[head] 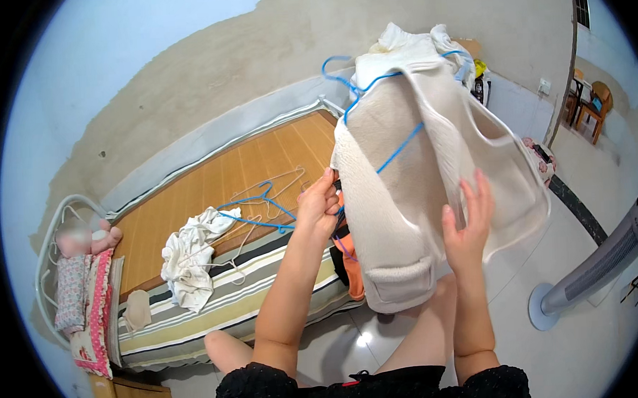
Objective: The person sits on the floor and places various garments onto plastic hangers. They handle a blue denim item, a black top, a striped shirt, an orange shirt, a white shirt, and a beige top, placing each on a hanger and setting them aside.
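In front of me hangs a cream fleece vest (395, 238), with a pocket low on its near panel. A blue hanger (402, 146) sits inside it, its hook sticking out at the upper left. My left hand (319, 199) pinches the vest's left edge between thumb and fingers. My right hand (469, 219) has its fingers apart beside the front opening; whether it touches the fleece I cannot tell. Part of an orange garment (356, 275) shows behind the vest, at the bed's edge.
On the bamboo bed mat (190, 178) lie another blue hanger (260, 201), several pale hangers and a crumpled white garment (193, 258). White clothes (398, 49) are piled behind the vest. A grey tower fan (594, 272) stands at my right. Pillows (75, 292) lie at the bed's left end.
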{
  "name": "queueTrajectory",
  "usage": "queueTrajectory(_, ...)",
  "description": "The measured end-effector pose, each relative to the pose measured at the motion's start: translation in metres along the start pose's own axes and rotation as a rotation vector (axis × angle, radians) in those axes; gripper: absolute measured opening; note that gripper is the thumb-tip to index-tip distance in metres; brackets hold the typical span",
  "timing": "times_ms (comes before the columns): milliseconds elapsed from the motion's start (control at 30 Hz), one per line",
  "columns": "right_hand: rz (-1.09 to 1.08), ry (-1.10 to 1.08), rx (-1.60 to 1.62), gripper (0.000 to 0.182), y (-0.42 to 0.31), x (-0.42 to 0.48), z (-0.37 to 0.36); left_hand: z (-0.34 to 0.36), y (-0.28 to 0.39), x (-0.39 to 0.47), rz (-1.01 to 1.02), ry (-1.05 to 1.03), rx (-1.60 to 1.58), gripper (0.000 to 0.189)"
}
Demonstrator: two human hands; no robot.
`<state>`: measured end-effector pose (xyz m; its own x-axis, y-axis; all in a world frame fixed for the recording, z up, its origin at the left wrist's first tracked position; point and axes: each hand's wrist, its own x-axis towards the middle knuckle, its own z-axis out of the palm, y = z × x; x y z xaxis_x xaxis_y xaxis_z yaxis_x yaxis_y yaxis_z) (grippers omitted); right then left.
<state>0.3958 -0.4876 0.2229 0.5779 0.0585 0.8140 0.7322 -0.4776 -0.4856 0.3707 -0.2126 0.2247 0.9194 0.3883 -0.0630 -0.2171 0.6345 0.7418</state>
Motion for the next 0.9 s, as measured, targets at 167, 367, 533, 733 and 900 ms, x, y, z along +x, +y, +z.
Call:
queueTrajectory(167,0.13,-0.403,-0.035,0.061,0.046,-0.05,0.07,-0.069,-0.052,0.081,-0.038,0.455,-0.118,0.021)
queueTrajectory(367,0.256,-0.799,-0.083,0.103,0.057,-0.159,0.126,-0.178,-0.129,0.097,-0.076,0.617,-0.115,0.022)
queueTrajectory(533,0.208,-0.649,-0.024,0.081,0.068,-0.188,0.142,-0.192,-0.141,0.092,-0.01,0.516,-0.096,0.027)
queueTrajectory(733,0.241,-0.655,0.14,0.029,0.093,-0.166,0.14,-0.206,-0.147,0.094,0.096,0.546,0.057,0.01)
queueTrajectory(900,0.474,-0.586,0.309,0.012,0.12,-0.109,0.123,-0.183,-0.164,0.058,0.276,0.704,1.245,0.049)
